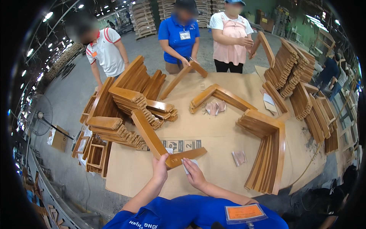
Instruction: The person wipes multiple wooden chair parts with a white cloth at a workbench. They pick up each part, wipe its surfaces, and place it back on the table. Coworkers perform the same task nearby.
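Observation:
My left hand is closed around the corner of an L-shaped wooden frame piece, varnished brown. A small white bit shows beside its thumb. One arm of the piece points away to the far left, and the shorter arm runs to the right. In my right hand is a folded whitish sheet, cloth or paper, held at the near edge of the short arm. Whether the sheet touches the wood cannot be made out.
Cardboard covers the table. Stacked L-shaped pieces stand on the left, with more nested pieces on the right. Crumpled pinkish-brown packets lie between. Across the table, a person in blue holds another piece; two other people stand alongside.

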Motion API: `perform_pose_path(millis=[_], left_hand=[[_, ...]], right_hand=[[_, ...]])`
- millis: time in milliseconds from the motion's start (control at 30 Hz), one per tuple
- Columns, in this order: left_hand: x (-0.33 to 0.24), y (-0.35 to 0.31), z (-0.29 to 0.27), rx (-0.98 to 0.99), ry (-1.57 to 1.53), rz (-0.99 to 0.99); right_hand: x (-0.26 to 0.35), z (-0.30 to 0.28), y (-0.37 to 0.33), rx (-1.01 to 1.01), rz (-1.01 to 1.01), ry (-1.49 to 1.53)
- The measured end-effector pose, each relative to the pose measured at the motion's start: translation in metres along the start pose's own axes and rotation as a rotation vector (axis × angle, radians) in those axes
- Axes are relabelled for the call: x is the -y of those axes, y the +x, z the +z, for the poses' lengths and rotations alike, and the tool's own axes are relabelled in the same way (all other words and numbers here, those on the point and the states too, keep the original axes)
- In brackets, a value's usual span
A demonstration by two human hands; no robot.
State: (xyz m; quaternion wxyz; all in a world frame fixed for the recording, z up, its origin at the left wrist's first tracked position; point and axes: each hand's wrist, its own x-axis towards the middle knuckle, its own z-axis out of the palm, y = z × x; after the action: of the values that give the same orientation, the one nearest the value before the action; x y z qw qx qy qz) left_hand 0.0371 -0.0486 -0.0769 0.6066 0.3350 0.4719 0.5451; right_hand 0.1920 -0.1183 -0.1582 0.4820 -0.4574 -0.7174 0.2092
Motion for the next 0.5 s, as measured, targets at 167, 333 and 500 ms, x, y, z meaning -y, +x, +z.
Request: perform_pose_path(millis=[167, 333, 500], left_hand=[[-0.0006, -0.003, 0.0026, 0.006, -0.003, -0.008], [-0.0031, -0.0005, 0.0017, 0.021, 0.014, -0.019], [-0.0044, 0.0024, 0.0009, 0.029, 0.042, -0.051]], right_hand=[[0.0026, 0.002, -0.0017, -0.019, 0.03, 0.015], [-0.0003, 0.0027, -0.0016, -0.005, 0.037, 0.013], [-0.0006, 0.0034, 0.0004, -0.022, 0.027, 0.014]])
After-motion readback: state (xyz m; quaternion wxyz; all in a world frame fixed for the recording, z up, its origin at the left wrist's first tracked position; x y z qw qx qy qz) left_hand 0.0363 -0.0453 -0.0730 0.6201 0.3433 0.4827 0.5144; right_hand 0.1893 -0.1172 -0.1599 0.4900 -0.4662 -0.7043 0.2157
